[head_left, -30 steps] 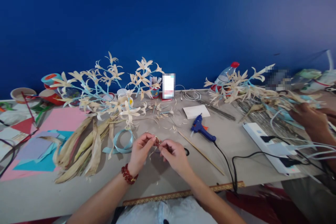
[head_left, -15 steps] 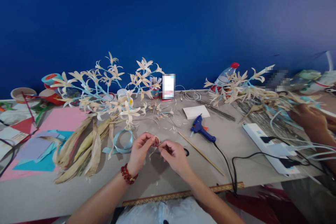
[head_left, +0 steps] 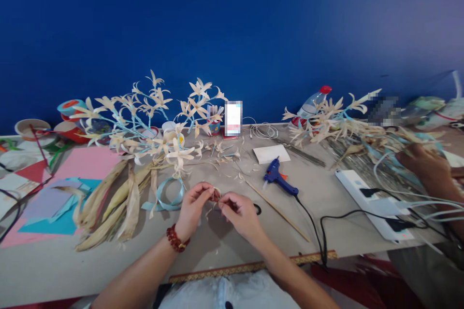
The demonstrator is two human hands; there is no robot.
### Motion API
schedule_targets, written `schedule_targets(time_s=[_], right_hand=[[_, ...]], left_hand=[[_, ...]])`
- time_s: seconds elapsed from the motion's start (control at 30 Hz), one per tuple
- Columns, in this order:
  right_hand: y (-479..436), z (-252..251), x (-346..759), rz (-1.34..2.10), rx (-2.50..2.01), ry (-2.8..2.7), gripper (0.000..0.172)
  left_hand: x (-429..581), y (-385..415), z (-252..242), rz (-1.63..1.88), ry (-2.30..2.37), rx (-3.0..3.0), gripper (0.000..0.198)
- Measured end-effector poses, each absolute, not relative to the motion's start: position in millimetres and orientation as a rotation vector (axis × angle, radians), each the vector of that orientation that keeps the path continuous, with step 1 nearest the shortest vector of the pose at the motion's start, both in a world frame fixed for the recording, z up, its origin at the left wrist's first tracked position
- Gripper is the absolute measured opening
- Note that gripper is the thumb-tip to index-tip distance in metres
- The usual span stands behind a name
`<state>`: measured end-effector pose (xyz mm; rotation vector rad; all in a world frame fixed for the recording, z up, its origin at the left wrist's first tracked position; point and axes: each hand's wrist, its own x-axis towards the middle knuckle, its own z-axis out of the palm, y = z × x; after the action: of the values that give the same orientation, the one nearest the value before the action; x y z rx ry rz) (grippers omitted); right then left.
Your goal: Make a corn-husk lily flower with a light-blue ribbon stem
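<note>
My left hand point(head_left: 197, 203) and my right hand point(head_left: 239, 212) are close together over the table, both with fingers pinched. Between their fingertips runs a thin pale strip of dried husk point(head_left: 210, 211), bent into a small loop, with a loose end hanging below. The fingers cover part of it. A coil of light blue ribbon point(head_left: 175, 194) lies just left of my left hand. To the right of my right hand are a thin wooden stick point(head_left: 279, 212) and a blue glue gun point(head_left: 277, 177). A dark ring point(head_left: 257, 209) sits partly behind my right hand.
Dried corn husks point(head_left: 128, 207) and coloured paper point(head_left: 85, 161) lie left. Husk flowers point(head_left: 145, 104) stand behind. A phone point(head_left: 233, 118) leans at the back. Right are a power strip point(head_left: 362, 203) with cables and another person's hand point(head_left: 420, 161) among husk pieces.
My hands stay almost in place, still pinching the husk strip. The other person's hand at the right has shifted slightly left.
</note>
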<state>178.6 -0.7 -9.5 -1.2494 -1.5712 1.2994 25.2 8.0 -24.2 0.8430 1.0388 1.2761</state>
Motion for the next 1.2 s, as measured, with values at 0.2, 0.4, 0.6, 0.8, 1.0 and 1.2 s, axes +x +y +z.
schedule_targets(time_s=[0.2,0.4,0.6,0.8,1.0,1.2], right_hand=[[0.0,-10.0,179.2,1.339,-1.252,-1.540,0.012],[1.2,-12.0,179.9,1.432,-1.257,-1.440,0.014],[0.0,-12.6,175.8,1.465,-1.248,-1.358,0.016],[-1.1,-17.4,172.3,1.396,-1.252,-1.394,0.011],[-1.3,-18.1,172.8,1.340,-1.244,-1.456,0.011],[-2.6,-19.4,171.0,1.355,-1.245,-1.430,0.009]], left_hand=[[24.6,8.2,-26.5,1.269,1.029,0.876,0.009],[25.0,7.9,-25.5,1.265,1.027,0.933,0.011],[26.4,7.0,-24.6,1.290,1.053,0.978,0.011],[28.4,6.0,-25.8,1.306,1.080,0.958,0.013],[28.2,6.0,-25.8,1.299,1.084,0.909,0.014],[28.1,6.8,-22.7,1.277,1.072,0.865,0.016]])
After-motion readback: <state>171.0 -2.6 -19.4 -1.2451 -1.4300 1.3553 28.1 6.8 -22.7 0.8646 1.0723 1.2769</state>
